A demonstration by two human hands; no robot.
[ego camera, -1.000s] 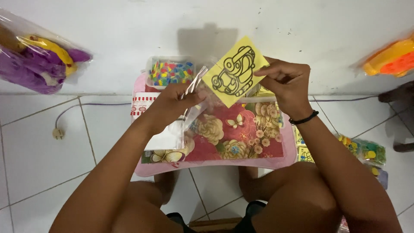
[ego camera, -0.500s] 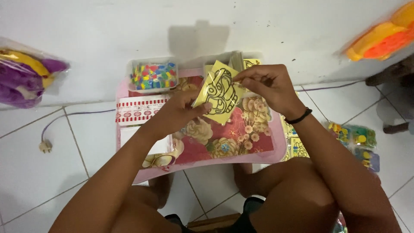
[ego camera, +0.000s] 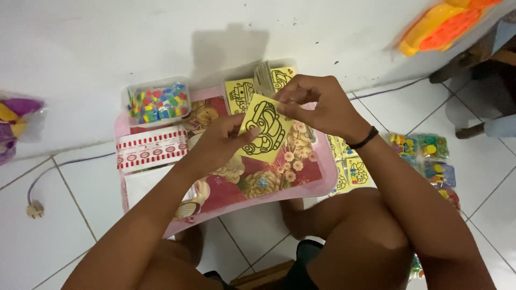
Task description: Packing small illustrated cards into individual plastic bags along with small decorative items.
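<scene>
I hold a yellow card [ego camera: 264, 130] with a black line drawing above a small pink floral table [ego camera: 258, 182]. My left hand [ego camera: 220, 142] grips its left edge. My right hand [ego camera: 317, 104] pinches its top right corner with fingertips. More yellow cards [ego camera: 239, 91] and a stack of cards [ego camera: 264, 77] lie at the table's far edge, just behind my hands.
A clear box of small coloured pieces [ego camera: 157, 102] stands at the table's back left, with a red-and-white striped packet [ego camera: 152, 147] and white paper [ego camera: 145, 182] near it. Packets of coloured bits [ego camera: 424, 156] lie on the tiled floor at right. An orange and yellow toy [ego camera: 441, 24] sits by the wall.
The card has come down from in front of the wall to just above the table. My view has shifted, so the table sits more centred.
</scene>
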